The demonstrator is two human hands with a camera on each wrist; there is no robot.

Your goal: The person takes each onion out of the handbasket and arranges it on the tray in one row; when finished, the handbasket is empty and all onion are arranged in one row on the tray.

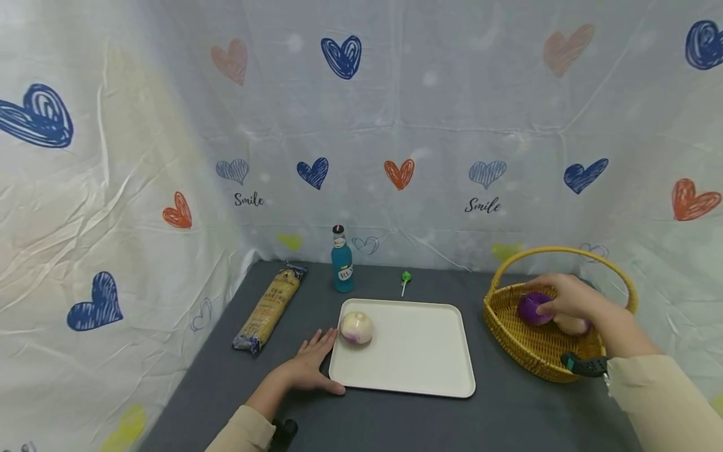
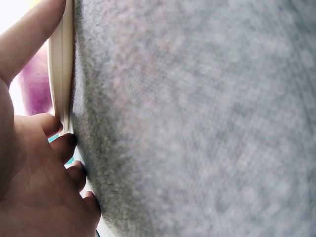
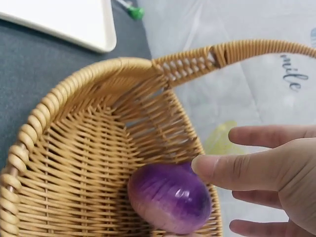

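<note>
The left hand (image 1: 309,365) lies spread against the tray (image 1: 412,351) at nine o'clock. At the tray's three o'clock, the right hand (image 1: 567,295), fingers loosely apart, touches a purple vegetable (image 1: 528,309) inside the basket (image 1: 509,347).

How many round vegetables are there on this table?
3 in view: a pale vegetable on the tray, plus a purple one and another light one in the basket. The right hand may hide more.
</note>
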